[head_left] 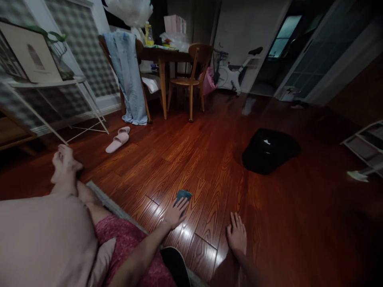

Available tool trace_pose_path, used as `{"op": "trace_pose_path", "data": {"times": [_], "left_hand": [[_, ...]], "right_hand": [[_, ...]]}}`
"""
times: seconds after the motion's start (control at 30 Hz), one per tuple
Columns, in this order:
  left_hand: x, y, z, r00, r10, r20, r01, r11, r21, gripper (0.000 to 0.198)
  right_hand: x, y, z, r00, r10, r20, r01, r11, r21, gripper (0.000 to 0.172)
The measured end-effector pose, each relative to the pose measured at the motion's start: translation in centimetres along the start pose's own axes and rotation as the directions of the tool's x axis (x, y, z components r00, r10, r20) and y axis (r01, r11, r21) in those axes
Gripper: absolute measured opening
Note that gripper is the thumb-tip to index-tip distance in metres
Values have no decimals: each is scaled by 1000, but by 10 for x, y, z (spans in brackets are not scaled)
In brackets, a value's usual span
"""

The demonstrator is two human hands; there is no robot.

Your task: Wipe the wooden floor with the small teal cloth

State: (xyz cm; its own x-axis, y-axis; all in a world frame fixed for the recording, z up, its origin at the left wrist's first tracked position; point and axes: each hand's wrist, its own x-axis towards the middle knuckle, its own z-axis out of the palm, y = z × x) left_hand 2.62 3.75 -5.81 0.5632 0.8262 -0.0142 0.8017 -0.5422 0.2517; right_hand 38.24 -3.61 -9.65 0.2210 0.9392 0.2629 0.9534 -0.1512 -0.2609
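In the head view my left hand (176, 214) stretches low over the wooden floor (206, 159), fingers spread. Under or just beyond its fingertips is a small flat dark teal thing (183, 194); whether it is a cloth or something stiff I cannot tell, nor whether the hand touches it. My right hand (237, 235) is farther right, palm down with fingers stretched out and nothing visible in it. I cannot make out whether it rests on the floor. A dark rounded object with a pale rim (176, 265) shows beside my left forearm, mostly cut off.
A glossy black bag-like bundle (269, 151) sits on the floor at right. Pink slippers (118, 141) lie at left, near bare feet (64, 161) and a large pale pillow (44, 235). Farther back stand a wooden chair (191, 81), a table and a white exercise bike (230, 75).
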Motion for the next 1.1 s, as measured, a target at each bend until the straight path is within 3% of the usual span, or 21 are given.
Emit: {"op": "trace_pose_path", "data": {"times": [0.1,0.13,0.2,0.3,0.33,0.4,0.47,0.5,0.57,0.67,0.73,0.77,0.83,0.9,1.0,1.1], "left_hand": [[-10,-40,-13,959,-270,-90,272,962,13,64],[-16,-55,-17,916,-381,-127,385,923,13,62],[-29,-81,-22,786,-585,-201,598,801,7,62],[-45,-105,-25,585,-766,-267,794,607,-3,63],[-48,-107,-26,545,-791,-277,823,568,-1,63],[-48,-102,-25,509,-813,-284,849,528,11,64],[-41,-86,-23,526,-808,-264,842,538,30,67],[-37,-76,-21,563,-790,-241,819,572,39,68],[-27,-50,-16,688,-701,-185,719,693,47,70],[-15,-5,-4,925,-373,-74,376,926,27,73],[-12,26,4,996,-94,4,94,996,13,76],[-11,40,8,998,48,35,-48,999,4,77],[-10,62,13,959,276,69,-275,961,-18,76],[-8,74,15,910,408,76,-406,913,-42,73],[-3,70,10,888,452,83,-447,892,-75,71],[3,40,-3,949,304,84,-299,952,-68,71]], "right_hand": [[0,1,-1,1000,-13,-6,13,1000,-15,65],[0,1,-1,1000,-17,-8,17,1000,-19,65],[0,3,0,1000,-23,-12,23,1000,-20,65],[-1,5,2,999,-28,-18,28,1000,-13,65],[0,5,3,999,-28,-19,28,1000,-10,65],[0,5,4,1000,-25,-16,25,1000,-7,65],[0,3,3,1000,-20,-4,20,1000,-8,65],[0,2,2,1000,-15,5,16,1000,-11,65],[1,-1,-1,1000,-4,20,4,1000,-22,65],[1,-4,-5,999,5,35,-3,999,-45,65],[1,-5,-6,999,2,39,1,998,-60,65],[1,-5,-6,999,0,41,2,998,-65,66],[1,-6,-7,999,1,42,2,998,-69,65],[1,-6,-8,999,5,42,-3,998,-66,64],[1,-8,-9,999,12,45,-9,998,-62,62],[1,-8,-8,999,16,51,-12,998,-67,61]]}}
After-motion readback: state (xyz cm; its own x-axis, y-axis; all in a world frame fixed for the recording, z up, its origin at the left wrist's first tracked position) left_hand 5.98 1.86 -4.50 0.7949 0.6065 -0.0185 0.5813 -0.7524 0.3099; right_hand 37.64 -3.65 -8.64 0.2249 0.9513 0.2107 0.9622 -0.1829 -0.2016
